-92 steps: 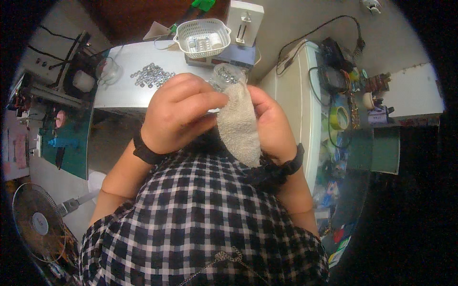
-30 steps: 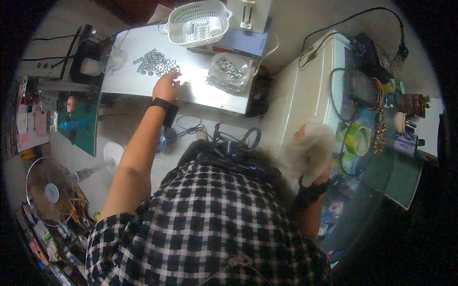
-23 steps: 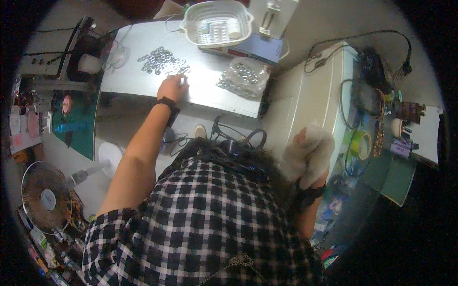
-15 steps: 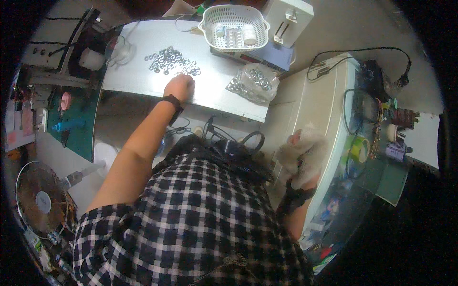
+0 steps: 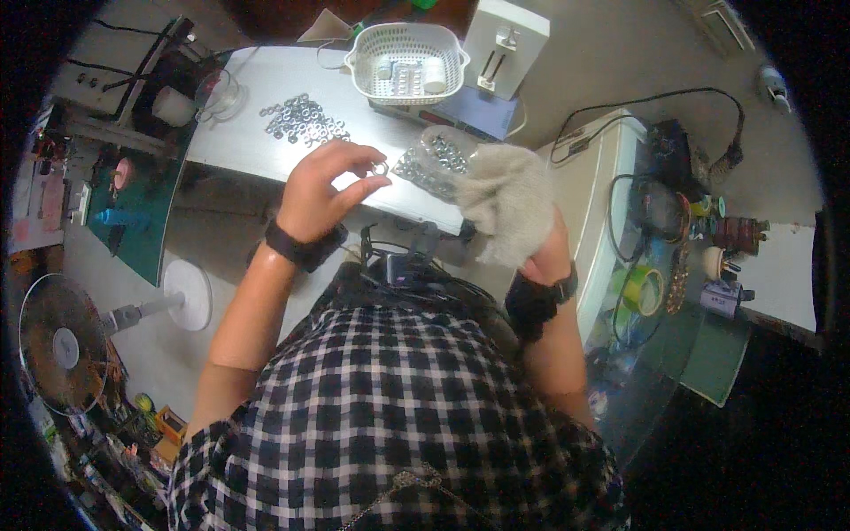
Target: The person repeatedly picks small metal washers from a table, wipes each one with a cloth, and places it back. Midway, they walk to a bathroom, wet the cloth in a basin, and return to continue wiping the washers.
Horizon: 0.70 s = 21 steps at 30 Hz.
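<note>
Between the thumb and fingertips of my left hand [image 5: 320, 188] is a small shiny metal ring [image 5: 380, 167], raised above the front edge of the white table [image 5: 237, 146]. My right hand [image 5: 552, 253] is closed on a crumpled beige cloth [image 5: 509, 202], which hides most of its fingers. Beyond my left hand, a loose pile of similar metal rings [image 5: 299, 120] lies on the tabletop. A clear plastic bag [image 5: 447, 142] of small metal parts rests between the two hands, its right side partly covered by the cloth.
A white perforated basket [image 5: 407, 34] with small bottles and a blister pack stands at the back, beside a white upright device [image 5: 522, 44]. A clear glass vessel [image 5: 221, 97] sits at the left end. Left of me is a fan [image 5: 64, 347]; on the right, a cluttered cabinet with cables [image 5: 611, 142].
My left hand has lifted off the pile and moved right, now pinching a ring. My right hand has brought the cloth up and inward from the right side. The view has shifted slightly.
</note>
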Available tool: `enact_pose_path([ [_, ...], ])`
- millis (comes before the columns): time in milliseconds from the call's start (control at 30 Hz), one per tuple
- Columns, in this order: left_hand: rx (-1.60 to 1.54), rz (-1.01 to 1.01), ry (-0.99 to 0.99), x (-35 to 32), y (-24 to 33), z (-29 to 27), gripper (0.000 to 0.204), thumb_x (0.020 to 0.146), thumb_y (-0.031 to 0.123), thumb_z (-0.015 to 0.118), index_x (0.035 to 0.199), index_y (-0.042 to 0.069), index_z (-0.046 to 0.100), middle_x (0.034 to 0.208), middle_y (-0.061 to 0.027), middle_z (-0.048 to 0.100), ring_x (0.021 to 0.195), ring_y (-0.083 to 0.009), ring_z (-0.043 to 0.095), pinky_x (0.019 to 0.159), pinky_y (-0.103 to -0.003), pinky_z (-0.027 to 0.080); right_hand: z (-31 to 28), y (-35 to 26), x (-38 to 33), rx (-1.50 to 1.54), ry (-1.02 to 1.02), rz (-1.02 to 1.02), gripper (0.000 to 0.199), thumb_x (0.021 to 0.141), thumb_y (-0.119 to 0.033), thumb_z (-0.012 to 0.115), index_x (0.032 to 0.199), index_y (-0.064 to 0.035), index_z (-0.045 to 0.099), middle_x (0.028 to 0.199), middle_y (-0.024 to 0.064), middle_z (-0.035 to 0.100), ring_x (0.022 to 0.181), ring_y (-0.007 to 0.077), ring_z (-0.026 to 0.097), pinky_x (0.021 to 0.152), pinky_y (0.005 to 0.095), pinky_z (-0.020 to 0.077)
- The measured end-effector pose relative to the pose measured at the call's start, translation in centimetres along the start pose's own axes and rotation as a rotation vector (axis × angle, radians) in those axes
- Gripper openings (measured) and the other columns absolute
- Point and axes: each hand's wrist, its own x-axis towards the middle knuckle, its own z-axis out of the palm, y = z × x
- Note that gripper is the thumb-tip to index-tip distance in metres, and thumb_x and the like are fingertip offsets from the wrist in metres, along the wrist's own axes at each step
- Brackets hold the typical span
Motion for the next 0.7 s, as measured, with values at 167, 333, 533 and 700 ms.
enact_pose_path([
  [167, 0.075, 0.131, 0.028, 1.4, 5.9, 1.1, 0.028, 0.07, 0.023, 0.081, 0.09, 0.009, 0.069, 0.084, -0.0067, 0.066, 0.074, -0.0232, 0.061, 0.066, -0.032, 0.048, 1.2, -1.5, 2.8, -0.125, -0.243, 0.205, 0.041, 0.091, -0.012, 0.064, 0.128, -0.0003, 0.052, 0.117, 0.0082, 0.063, 0.101, 0.0159, 0.062, 0.088, 0.0303, 0.052],
  [333, 0.207, 0.24, 0.03, 2.5, 8.0, 1.5, 0.031, 0.07, 0.025, 0.079, 0.092, 0.009, 0.066, 0.08, -0.0074, 0.062, 0.075, -0.0269, 0.06, 0.067, -0.036, 0.048, 3.2, -1.9, 3.2, -0.507, -0.415, 0.108, 0.044, 0.085, -0.011, 0.072, 0.125, -0.0019, 0.056, 0.113, 0.0052, 0.064, 0.098, 0.0116, 0.061, 0.085, 0.027, 0.0507],
  [533, 0.111, 0.208, 0.004, 2.6, 9.2, 0.7, 0.041, 0.067, 0.024, 0.081, 0.102, 0.009, 0.065, 0.09, -0.0079, 0.065, 0.082, -0.0255, 0.062, 0.072, -0.035, 0.049, 4.3, -1.3, 2.1, -0.436, -0.289, 0.021, 0.039, 0.087, -0.011, 0.07, 0.123, -0.0019, 0.057, 0.111, 0.0039, 0.064, 0.097, 0.0116, 0.061, 0.084, 0.0266, 0.0504],
  [700, 0.076, 0.271, -0.035, 2.1, 9.1, 0.0, 0.041, 0.07, 0.022, 0.082, 0.104, 0.007, 0.065, 0.094, -0.0081, 0.067, 0.085, -0.0244, 0.063, 0.077, -0.034, 0.049, 5.0, 0.1, 1.6, -0.349, -0.181, -0.04, 0.03, 0.092, -0.01, 0.061, 0.121, -0.0032, 0.057, 0.108, 0.0043, 0.065, 0.092, 0.0107, 0.062, 0.078, 0.0255, 0.0519],
])
